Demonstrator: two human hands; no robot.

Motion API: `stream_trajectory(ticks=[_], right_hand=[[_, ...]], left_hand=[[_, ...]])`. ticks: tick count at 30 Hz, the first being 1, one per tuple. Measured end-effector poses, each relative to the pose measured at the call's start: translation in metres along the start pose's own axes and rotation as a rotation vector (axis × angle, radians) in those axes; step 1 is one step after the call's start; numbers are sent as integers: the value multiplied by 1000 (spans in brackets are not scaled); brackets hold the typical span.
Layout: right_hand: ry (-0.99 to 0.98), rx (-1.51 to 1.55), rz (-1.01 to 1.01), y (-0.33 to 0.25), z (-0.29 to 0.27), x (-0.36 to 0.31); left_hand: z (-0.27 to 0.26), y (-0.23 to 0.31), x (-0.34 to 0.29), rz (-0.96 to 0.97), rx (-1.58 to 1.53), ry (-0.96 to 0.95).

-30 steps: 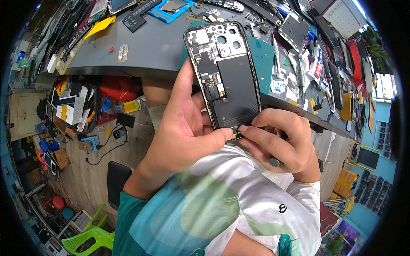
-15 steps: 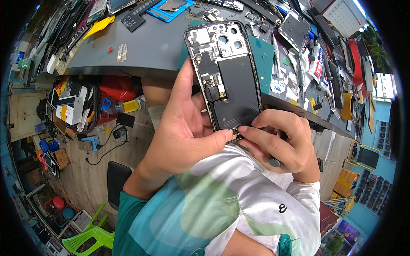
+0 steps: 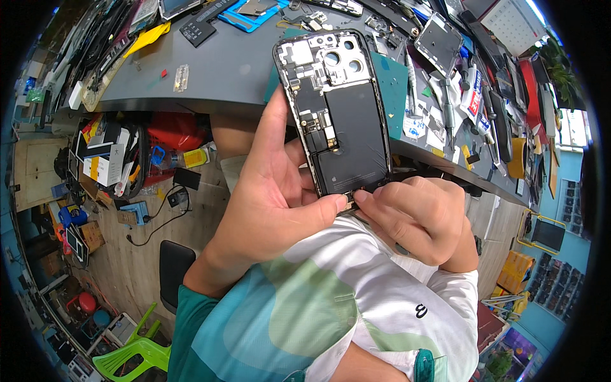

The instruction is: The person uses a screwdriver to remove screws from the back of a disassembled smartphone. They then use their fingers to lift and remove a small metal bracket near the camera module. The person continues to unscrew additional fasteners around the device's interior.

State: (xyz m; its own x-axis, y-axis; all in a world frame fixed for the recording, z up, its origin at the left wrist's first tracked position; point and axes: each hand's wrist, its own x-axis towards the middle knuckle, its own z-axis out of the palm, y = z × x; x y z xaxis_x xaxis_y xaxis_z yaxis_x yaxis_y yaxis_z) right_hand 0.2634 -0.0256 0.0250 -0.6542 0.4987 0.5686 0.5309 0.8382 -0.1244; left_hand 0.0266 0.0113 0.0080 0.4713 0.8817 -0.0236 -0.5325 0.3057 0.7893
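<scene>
My left hand [image 3: 273, 204] is closed round an opened smartphone [image 3: 359, 121], held tilted above my lap near the desk edge. Its back is off, so a black battery, small boards, metal shields and three round camera openings show. My left thumb presses at the phone's bottom edge. At the bottom right corner, my right hand [image 3: 423, 216] is closed, with thumb and index fingertip pinched against the bottom edge. A bit of something dark shows under the right palm; what it is stays hidden by the fingers.
A teal mat [image 3: 391, 89] lies on the grey desk [image 3: 223, 70] behind the phone. Tools, phone parts and a screwdriver-like tool [image 3: 449, 111] crowd its right side. A loose black battery [image 3: 202, 30] and a yellow pouch [image 3: 147, 39] lie at left. A green chair [image 3: 137, 356] stands lower left.
My right hand has turned and its fingers have curled in further at the phone's bottom edge. The dark round piece under its palm is now mostly covered. My left hand and phone have barely moved.
</scene>
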Motion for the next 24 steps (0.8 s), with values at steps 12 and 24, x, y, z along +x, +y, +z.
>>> stream_trajectory(ticks=[12,24], right_hand=[[-31,-28,-14,-3,-2,-5],[-14,-55,-18,-4,-11,6]], left_hand=[[4,2,-3,2,2,33],[8,5,-5,20,-13,16]])
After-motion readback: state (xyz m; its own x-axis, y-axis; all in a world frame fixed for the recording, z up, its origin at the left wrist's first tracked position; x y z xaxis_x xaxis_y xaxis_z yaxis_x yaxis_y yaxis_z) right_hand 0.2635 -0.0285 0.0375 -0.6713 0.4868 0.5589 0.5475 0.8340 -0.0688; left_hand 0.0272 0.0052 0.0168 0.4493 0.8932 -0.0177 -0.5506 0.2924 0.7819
